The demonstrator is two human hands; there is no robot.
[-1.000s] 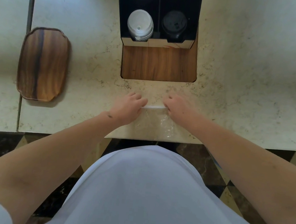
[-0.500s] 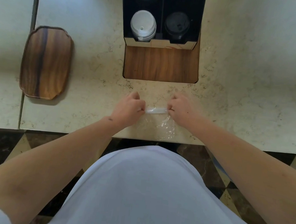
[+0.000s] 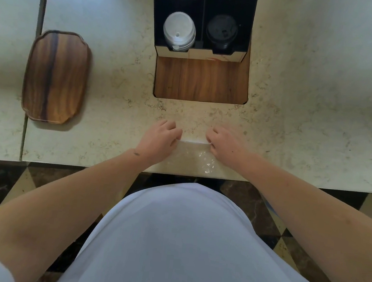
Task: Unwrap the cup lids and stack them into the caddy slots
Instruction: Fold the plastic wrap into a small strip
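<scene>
Our caddy (image 3: 197, 52) holds white lids (image 3: 179, 31) and black lids (image 3: 221, 32); our left hand (image 3: 158, 139) and right hand (image 3: 224, 142) pinch clear, crinkled wrap (image 3: 193, 155) taut.

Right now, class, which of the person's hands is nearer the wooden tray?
Left. The left hand lies right of the wooden tray, with bare counter between; the right hand is farther right, beyond the plastic wrap.
</scene>
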